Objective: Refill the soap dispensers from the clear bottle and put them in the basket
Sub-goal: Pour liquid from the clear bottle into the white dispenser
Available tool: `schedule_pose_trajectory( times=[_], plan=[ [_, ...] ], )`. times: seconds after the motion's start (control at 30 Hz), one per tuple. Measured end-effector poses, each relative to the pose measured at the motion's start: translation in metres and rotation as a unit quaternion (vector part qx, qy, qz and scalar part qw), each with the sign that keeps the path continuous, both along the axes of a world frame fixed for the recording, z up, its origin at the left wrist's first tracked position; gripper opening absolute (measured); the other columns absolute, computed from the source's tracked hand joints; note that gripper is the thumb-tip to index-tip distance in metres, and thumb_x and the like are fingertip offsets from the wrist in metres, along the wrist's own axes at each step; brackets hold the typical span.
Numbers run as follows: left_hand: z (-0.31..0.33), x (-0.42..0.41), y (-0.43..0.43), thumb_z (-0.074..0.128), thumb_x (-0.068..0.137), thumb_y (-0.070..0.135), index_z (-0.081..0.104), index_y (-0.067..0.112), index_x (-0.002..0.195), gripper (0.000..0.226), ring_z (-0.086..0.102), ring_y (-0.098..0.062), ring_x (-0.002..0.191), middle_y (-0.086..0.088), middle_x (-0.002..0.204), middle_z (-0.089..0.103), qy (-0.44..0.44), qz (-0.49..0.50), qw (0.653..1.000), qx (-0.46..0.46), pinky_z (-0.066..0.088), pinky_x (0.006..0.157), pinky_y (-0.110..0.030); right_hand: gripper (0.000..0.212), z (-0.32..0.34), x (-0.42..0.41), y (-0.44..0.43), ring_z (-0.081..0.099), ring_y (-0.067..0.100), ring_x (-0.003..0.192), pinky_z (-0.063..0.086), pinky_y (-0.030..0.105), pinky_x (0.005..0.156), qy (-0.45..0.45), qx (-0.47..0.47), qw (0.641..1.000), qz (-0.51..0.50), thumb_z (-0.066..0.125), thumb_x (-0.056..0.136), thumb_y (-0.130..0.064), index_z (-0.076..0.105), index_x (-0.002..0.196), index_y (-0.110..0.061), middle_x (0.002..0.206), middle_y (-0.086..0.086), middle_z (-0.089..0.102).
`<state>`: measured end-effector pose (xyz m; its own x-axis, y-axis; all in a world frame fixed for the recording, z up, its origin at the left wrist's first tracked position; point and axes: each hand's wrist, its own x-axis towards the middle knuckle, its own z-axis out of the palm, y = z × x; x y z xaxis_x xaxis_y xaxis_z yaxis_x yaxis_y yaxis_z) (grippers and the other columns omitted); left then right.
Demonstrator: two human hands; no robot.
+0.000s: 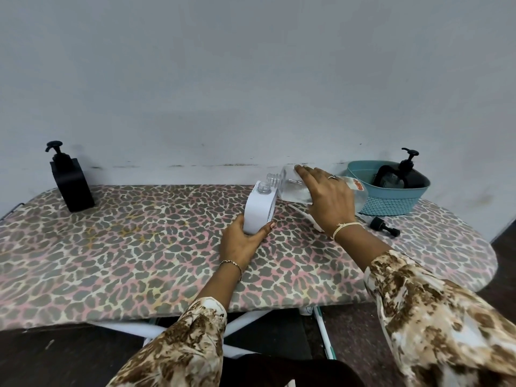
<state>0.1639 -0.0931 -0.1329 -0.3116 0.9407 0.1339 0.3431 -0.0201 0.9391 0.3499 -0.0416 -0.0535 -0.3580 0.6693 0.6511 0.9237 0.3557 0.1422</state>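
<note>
Tilting toward the open neck of a white soap dispenser (258, 210), a clear bottle (293, 188) is gripped by the right hand (332, 202). The dispenser is clasped upright on the ironing board (139, 247) by the left hand (240, 241). A black dispenser (410, 177) is seen in the teal basket (391, 202).

both arms are covered by loose long sleeves, the left sleeve (181, 344) and the right sleeve (435, 317), printed with blotchy brown on cream. a thin beaded bracelet (232, 263) is worn at the left wrist, a pale knotted thread (344, 227) is tied round the right wrist, and a silver ring (332, 177) is worn on the right hand (329, 203).
</note>
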Motion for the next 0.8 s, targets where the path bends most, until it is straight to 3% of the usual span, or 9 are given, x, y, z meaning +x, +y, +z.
schedule_pose_trajectory(
  times=[0.23, 0.5, 0.8],
  plan=[
    [-0.0022, -0.0007, 0.0015, 0.080, 0.062, 0.057, 0.057, 0.027, 0.108, 0.060, 0.068, -0.018, 0.093, 0.002, 0.107, 0.069, -0.017, -0.004, 1.000, 0.001, 0.059, 0.080, -0.038, 0.083, 0.0020, 0.0010, 0.0043, 0.064, 0.028, 0.111, 0.054, 0.036, 0.082, -0.019, -0.025, 1.000, 0.003, 0.081, 0.060, 0.004, 0.054, 0.135, -0.017, 0.124, 0.009, 0.066],
    [-0.0017, -0.0001, 0.0018, 0.084, 0.070, 0.036, 0.056, 0.025, 0.106, 0.047, 0.066, -0.009, 0.083, 0.005, 0.100, 0.066, -0.045, -0.007, 0.999, 0.018, 0.059, 0.079, -0.032, 0.076, 0.0035, 0.0030, 0.0059, 0.062, 0.032, 0.113, 0.052, 0.040, 0.089, -0.032, -0.012, 0.999, 0.012, 0.067, 0.067, 0.013, 0.052, 0.137, -0.014, 0.127, 0.012, 0.064],
    [-0.0020, -0.0021, 0.0030, 0.086, 0.067, 0.030, 0.057, 0.027, 0.105, 0.048, 0.067, -0.023, 0.093, 0.004, 0.100, 0.064, -0.088, 0.013, 0.996, 0.030, 0.060, 0.077, -0.044, 0.077, 0.0076, 0.0021, 0.0054, 0.062, 0.032, 0.114, 0.051, 0.040, 0.090, -0.036, -0.015, 0.999, 0.012, 0.065, 0.067, 0.014, 0.051, 0.137, -0.014, 0.127, 0.012, 0.063]
  ],
)
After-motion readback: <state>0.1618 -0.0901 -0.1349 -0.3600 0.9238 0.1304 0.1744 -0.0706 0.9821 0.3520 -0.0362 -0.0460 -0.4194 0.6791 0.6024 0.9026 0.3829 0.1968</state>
